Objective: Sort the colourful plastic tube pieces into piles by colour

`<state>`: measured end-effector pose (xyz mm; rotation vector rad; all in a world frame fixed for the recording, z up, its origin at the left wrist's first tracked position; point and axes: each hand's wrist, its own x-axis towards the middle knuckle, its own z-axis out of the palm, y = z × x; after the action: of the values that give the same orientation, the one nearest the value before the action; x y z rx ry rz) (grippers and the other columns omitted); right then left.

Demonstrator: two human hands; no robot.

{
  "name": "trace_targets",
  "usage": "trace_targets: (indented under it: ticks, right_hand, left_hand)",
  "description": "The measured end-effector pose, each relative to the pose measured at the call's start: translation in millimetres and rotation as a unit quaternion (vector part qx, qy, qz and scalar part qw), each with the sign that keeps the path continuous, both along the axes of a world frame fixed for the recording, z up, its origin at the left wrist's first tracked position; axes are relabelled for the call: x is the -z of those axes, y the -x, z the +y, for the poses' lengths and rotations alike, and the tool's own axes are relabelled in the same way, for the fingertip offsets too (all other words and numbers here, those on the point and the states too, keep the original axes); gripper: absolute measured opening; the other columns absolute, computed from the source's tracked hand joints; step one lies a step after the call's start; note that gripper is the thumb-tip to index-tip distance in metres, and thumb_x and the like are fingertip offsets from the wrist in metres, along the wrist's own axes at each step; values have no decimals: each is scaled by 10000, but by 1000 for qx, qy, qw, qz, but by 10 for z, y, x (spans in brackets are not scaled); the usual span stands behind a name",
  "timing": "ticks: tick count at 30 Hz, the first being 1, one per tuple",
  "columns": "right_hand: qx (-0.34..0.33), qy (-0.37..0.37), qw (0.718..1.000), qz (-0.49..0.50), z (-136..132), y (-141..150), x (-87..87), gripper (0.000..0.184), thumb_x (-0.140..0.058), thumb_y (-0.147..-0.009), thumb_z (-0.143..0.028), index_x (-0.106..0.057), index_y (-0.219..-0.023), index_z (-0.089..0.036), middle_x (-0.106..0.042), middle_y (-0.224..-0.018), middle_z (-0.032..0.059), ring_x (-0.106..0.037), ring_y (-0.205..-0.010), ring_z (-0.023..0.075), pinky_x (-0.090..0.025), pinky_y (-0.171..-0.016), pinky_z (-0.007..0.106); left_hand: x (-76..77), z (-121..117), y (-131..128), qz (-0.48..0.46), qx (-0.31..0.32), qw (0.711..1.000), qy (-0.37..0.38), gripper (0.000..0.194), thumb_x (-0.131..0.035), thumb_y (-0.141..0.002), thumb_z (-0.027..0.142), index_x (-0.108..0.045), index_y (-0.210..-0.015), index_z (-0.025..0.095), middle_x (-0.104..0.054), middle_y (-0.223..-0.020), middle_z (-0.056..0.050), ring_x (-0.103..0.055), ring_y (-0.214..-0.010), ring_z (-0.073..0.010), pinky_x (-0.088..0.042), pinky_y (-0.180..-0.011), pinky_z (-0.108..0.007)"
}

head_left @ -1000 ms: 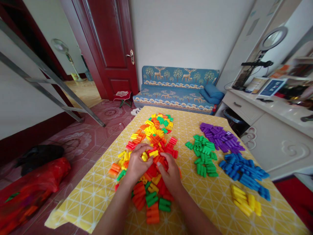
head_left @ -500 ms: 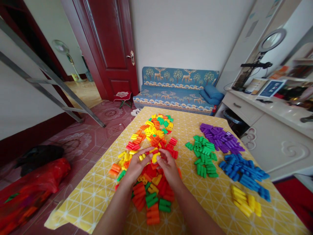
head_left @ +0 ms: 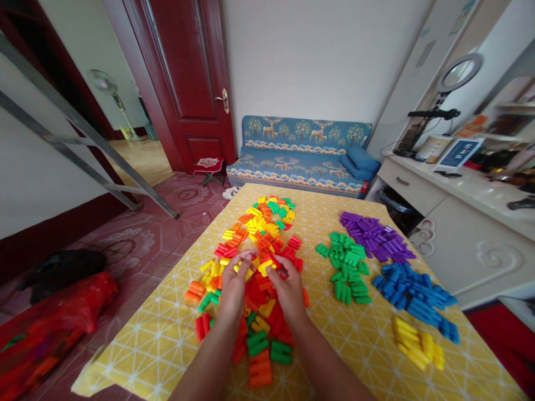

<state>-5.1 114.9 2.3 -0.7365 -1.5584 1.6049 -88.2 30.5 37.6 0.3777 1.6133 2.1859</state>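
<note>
Now that the hands had drawn apart, the yellow block lay at the thumb of the right hand, above the mixed heap, away from the left hand. Both hands had loosely curved fingers; whether either gripped anything, I couldn't fairly tell. Green, purple and blue piles sat on the tablecloth. The see-through red bag held coloured pieces; the black bag's contents were hidden.
</note>
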Motion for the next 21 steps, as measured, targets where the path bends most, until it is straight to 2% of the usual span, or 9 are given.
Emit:
trace_targets:
  ticks: [3, 5, 7, 10, 14, 16, 18, 21]
  right_hand:
    - [-25, -17, 1000, 4, 23, -15, -52, 374, -648, -735, -268, -659, -1105, -209, -683, -1114, 62, -629, -946, 215, -499, -836, 342]
    - [-41, -9, 999, 15, 9, -22, -85, 400, -632, -735, -253, -652, -1133, -218, -676, -1137, 59, -628, -960, 216, -498, -844, 343]
    - [-41, 19, 998, 30, -41, -21, -101, 434, -629, -747, -284, -627, -1178, -231, -663, -1167, 59, -627, -972, 218, -506, -827, 341]
    - [-29, 82, 995, 40, -149, -6, -83, 467, -665, -750, -365, -603, -1197, -244, -657, -1159, 57, -625, -965, 217, -522, -784, 330]
    - [-23, 169, 983, 60, -223, 14, -28, 394, -699, -725, -378, -638, -1088, -240, -685, -958, 27, -634, -789, 174, -522, -648, 283]
    - [-15, 208, 974, 88, -226, 17, -20, 376, -699, -721, -367, -638, -1073, -251, -679, -965, 18, -632, -758, 155, -520, -611, 265]
    - [-15, 231, 967, 105, -239, 20, -34, 385, -704, -714, -379, -635, -1073, -261, -671, -1055, 26, -650, -841, 169, -542, -658, 282]
    - [-41, 233, 965, 112, -300, 29, -74, 430, -659, -757, -459, -608, -1139, -268, -618, -1249, 52, -615, -1090, 223, -551, -824, 358]
  left_hand:
    - [61, -13, 42, 75, 43, 994, 70, 347, -731, -701, 409, -736, -968, 187, -718, -1043, -64, -607, -1047, -223, -419, -968, -335]
    - [115, -9, 64, 71, 84, 991, 82, 382, -758, -665, 401, -735, -973, 176, -726, -999, -66, -628, -1010, -238, -443, -939, -344]
    - [160, 8, 57, 55, 89, 992, 76, 389, -775, -635, 394, -723, -945, 165, -728, -937, -57, -653, -894, -225, -483, -861, -338]
    - [190, 50, 5, 61, 49, 996, 54, 353, -745, -676, 389, -680, -942, 167, -710, -945, -48, -654, -859, -200, -503, -821, -317]
    - [182, 84, -43, 105, -65, 990, 73, 443, -659, -788, 420, -578, -1173, 218, -618, -1200, -72, -586, -1119, -205, -465, -946, -315]
    - [185, 90, -49, 114, -115, 982, 93, 461, -572, -853, 459, -513, -1264, 257, -553, -1306, -70, -522, -1225, -203, -430, -1005, -316]
    - [204, 98, -71, 114, -127, 980, 104, 430, -473, -907, 480, -498, -1282, 273, -524, -1355, -58, -476, -1281, -199, -396, -1053, -324]
    - [239, 119, -180, 155, -72, 979, 112, 427, -388, -946, 463, -507, -1297, 251, -499, -1398, -60, -433, -1322, -199, -322, -1122, -367]
